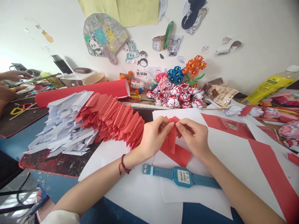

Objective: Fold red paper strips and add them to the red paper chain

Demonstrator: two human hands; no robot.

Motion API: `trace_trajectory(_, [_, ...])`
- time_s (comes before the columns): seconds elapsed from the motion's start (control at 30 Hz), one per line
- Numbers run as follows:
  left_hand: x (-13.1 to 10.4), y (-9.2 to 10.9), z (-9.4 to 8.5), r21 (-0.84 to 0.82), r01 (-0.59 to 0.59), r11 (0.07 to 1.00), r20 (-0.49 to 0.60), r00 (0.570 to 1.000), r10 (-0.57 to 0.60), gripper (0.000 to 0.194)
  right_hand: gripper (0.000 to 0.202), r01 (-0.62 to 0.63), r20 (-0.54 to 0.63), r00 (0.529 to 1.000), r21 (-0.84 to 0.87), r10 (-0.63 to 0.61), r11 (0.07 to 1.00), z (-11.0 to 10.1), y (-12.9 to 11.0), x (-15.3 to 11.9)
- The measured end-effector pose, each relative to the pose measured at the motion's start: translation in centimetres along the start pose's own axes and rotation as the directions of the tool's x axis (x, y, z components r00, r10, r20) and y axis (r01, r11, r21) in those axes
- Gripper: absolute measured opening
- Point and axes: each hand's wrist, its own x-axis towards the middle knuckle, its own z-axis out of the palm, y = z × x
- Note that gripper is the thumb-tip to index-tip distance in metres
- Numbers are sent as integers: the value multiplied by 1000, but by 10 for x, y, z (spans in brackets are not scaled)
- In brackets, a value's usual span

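Observation:
Both my hands meet near the middle of the head view, over white paper sheets [130, 183]. My left hand [157, 133] pinches the left side of a small folded red paper [172, 140]. Thumb and fingers of my right hand [195, 133] close on its right side. Beneath the folded piece lies a flat red paper strip [181, 155]. Left of my hands is a long row of folded red pieces [114, 116], joining a pile of folded white pieces [67, 124]. A blue watch [183, 176] lies face down in front of my hands.
Behind stand a red paper roll [84, 91], red-and-white paper flowers [184, 96] and a clear bottle [141, 84]. Red strips [268, 168] and a yellow-labelled bottle [268, 87] are at right. Another person's hand [15, 75] is at far left, near yellow-handled scissors [20, 109].

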Motion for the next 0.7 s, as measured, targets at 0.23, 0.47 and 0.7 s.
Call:
trace_trajectory(0.23, [-2, 0, 1, 5, -3, 1000, -12, 1000, 3, 28, 23, 21, 14, 1000, -3, -21, 1000, -1, -1, 0])
trace_trajectory(0.47, [1, 0, -2, 67, -56, 996, -45, 997, 59, 14, 20, 43, 23, 999, -68, -42, 997, -1, 2, -2])
trace_trajectory(0.7, [4, 0, -8, 145, -232, 962, 5, 972, 233, 2, 16, 143, 23, 990, -131, -141, 981, -1, 2, -2])
